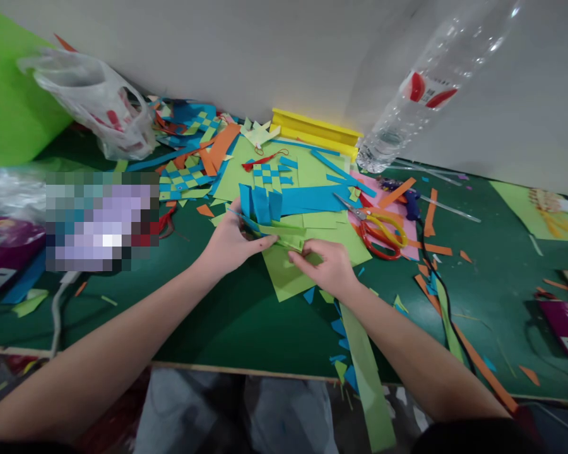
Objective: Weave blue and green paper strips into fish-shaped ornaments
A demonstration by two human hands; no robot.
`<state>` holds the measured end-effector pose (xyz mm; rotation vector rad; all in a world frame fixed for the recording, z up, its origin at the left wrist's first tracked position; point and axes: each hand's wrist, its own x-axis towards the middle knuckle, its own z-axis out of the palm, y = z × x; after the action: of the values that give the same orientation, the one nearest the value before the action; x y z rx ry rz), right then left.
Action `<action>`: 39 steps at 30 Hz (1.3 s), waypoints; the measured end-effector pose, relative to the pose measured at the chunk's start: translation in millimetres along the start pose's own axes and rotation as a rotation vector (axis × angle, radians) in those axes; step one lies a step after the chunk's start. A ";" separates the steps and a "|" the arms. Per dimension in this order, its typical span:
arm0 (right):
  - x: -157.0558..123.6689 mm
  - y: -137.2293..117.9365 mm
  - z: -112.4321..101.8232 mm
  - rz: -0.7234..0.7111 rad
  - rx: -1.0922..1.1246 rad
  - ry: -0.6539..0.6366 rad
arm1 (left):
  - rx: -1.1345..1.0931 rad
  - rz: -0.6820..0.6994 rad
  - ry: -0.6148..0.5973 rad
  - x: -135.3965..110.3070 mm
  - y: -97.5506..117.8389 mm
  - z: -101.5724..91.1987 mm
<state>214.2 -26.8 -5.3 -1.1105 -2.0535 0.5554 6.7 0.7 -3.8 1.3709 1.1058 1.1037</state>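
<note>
My left hand (pixel 234 238) is closed around one side of a piece woven from blue and green paper strips (pixel 262 211). Several blue strips stand up from it, and green strips run out to the right. My right hand (pixel 325 260) pinches the end of the green strips (pixel 291 236). Beneath them lies a sheet of green paper (pixel 288 277), with wide blue paper (pixel 307 198) just behind. Scissors with red and yellow handles (pixel 381 233) rest to the right, blades pointing toward the woven piece. A small fish-like woven piece (pixel 267 176) lies beyond my hands, near a red tassel (pixel 265 161).
A clear plastic bottle (pixel 407 120) stands at the back right beside a yellow tray (pixel 317 132). At the back left is a plastic bag (pixel 99 107); a blurred device with a cable (pixel 101 221) sits nearer. A glue gun (pixel 409 202) and paper scraps cover the right side.
</note>
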 end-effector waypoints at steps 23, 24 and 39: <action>2.6 4.2 -3.3 0.280 0.158 0.007 | -0.022 -0.079 -0.057 -0.5 8.0 -0.3; 2.5 4.4 -3.5 0.290 0.197 0.005 | -0.047 -0.108 -0.065 -0.5 7.9 -0.7; 4.0 -1.1 -5.3 0.374 0.471 -0.050 | -0.017 -0.164 0.032 -0.2 1.2 -4.2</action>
<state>216.2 -23.8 0.5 -1.1947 -1.6313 1.1925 2.6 1.0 -2.3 1.2294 1.2069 1.0169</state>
